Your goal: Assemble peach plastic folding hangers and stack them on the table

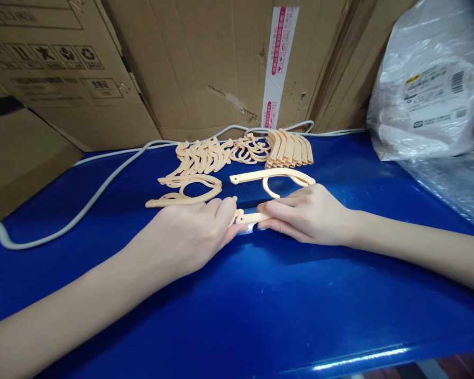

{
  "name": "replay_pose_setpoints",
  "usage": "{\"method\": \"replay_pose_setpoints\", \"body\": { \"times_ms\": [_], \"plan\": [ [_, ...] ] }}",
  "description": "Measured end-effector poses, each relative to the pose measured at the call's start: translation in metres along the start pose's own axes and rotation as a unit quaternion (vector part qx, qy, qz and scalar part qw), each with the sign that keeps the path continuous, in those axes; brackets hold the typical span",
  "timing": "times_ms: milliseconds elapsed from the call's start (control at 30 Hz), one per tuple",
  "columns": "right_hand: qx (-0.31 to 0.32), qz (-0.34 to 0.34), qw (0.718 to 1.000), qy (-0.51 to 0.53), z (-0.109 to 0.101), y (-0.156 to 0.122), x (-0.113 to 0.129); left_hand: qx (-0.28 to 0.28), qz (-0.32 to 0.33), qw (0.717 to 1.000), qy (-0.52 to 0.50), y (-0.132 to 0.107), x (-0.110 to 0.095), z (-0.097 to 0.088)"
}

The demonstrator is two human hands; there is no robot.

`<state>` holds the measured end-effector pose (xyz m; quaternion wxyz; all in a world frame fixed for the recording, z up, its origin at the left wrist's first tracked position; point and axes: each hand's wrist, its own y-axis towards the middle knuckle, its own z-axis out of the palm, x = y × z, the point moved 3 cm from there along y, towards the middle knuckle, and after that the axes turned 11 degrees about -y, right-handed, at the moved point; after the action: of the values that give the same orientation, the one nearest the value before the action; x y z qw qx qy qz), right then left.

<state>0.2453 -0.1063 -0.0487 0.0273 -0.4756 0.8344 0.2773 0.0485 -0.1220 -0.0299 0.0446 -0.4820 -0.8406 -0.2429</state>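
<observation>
My right hand (306, 213) is closed around a cream plastic hanger arm (253, 218), whose holed end sticks out to the left. My left hand (195, 231) pinches a small cream hanger piece (239, 214) against that end; the fingers hide most of its shape. Just beyond my left hand lie folded hangers (181, 200) with curved hooks. Past my right hand rests a hanger arm (272, 172) with a hook (265, 188) below it. Further back are a pile of short curved hanger pieces (201, 158), loose hooks (248, 152) and a row of hanger arms (290, 148).
The blue tabletop (260, 305) carries everything. A white cable (114, 189) curves along its back and left. Large cardboard boxes (205, 63) stand behind. At the back right sits a clear plastic bag (403, 121) around a labelled white roll (438, 95).
</observation>
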Motion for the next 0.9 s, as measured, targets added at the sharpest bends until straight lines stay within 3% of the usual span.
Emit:
{"method": "replay_pose_setpoints", "body": {
  "times_ms": [367, 667, 900],
  "plan": [
    [0.010, -0.002, 1.000, 0.002, 0.0018, -0.0010, -0.0001, 0.006, -0.017, 0.999, -0.037, -0.0024, 0.0016, 0.0073],
    [0.033, -0.001, 0.999, 0.041, 0.0013, 0.0002, -0.0023, -0.010, 0.025, 0.999, 0.033, 0.0009, -0.0039, -0.0020],
    [0.085, 0.007, 0.993, 0.084, 0.0056, 0.0025, -0.0044, -0.008, 0.055, 0.997, 0.055, 0.0003, -0.0050, -0.0003]
  ]
}}
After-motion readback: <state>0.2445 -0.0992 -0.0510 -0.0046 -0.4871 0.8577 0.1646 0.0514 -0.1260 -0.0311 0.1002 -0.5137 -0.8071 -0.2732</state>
